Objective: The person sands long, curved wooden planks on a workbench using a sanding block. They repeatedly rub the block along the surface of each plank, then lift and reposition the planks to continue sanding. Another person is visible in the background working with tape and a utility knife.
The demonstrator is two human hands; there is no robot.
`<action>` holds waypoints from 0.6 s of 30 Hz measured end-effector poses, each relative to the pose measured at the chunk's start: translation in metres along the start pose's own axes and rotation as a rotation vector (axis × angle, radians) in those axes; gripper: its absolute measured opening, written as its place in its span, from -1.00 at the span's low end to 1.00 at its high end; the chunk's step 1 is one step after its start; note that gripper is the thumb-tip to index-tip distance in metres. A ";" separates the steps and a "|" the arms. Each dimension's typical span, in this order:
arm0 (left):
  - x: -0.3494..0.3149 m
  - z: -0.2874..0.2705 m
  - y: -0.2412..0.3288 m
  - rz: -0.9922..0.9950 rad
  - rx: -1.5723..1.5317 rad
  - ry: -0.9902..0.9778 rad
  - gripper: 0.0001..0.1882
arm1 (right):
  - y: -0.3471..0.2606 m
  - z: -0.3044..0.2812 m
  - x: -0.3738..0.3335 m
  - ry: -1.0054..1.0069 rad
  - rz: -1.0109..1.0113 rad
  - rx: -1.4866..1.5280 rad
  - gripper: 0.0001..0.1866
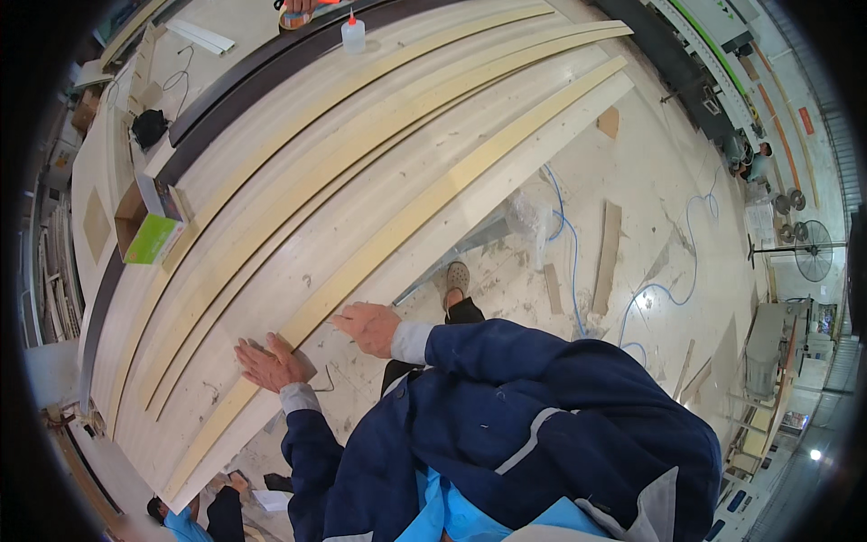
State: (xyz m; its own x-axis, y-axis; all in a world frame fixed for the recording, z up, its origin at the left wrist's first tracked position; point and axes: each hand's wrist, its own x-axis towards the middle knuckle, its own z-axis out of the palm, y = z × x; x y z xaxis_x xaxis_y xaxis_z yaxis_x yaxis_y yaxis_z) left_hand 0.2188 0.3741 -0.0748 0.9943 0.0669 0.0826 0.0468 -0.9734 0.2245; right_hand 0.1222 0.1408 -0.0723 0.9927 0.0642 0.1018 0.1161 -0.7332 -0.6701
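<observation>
A long pale-yellow strip (411, 210) lies lengthwise on a big light wooden panel (226, 379), close to its near edge. My left hand (271, 363) lies flat across this strip, open, fingers spread. Beside its palm shows the edge of a small brownish piece (304, 363), mostly hidden. My right hand (366, 328) is at the panel's near edge, fingers curled in and their tips close to the strip; what they hold, if anything, is hidden. More yellow strips (379, 117) run roughly parallel farther across the panel.
A dark edged board (226, 99) borders the far side, with a glue bottle (353, 34) and another person's hand (298, 9) there. A green-and-white box (149, 230) sits left. Blue hose (578, 262) and cardboard scraps (607, 257) litter the floor. Another person (185, 522) is lower left.
</observation>
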 end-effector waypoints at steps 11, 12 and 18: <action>0.034 -0.033 -0.184 -0.060 0.316 0.018 -0.35 | 0.274 -0.273 -0.001 0.306 0.750 -0.711 -0.72; 0.032 -0.032 -0.181 -0.079 0.307 0.025 -0.35 | 0.271 -0.266 0.002 0.211 0.729 -0.799 -0.72; 0.034 -0.036 -0.167 -0.088 0.339 -0.020 -0.36 | 0.057 -0.023 0.026 0.095 0.043 -0.031 -0.75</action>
State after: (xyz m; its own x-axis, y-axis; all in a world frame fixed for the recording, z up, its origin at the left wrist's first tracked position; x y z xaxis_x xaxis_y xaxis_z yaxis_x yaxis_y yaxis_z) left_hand 0.2412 0.5468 -0.0744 0.9867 0.1522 0.0571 0.1576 -0.9818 -0.1057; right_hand 0.1537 0.0848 -0.0908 0.9891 -0.0312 0.1436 0.0709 -0.7544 -0.6525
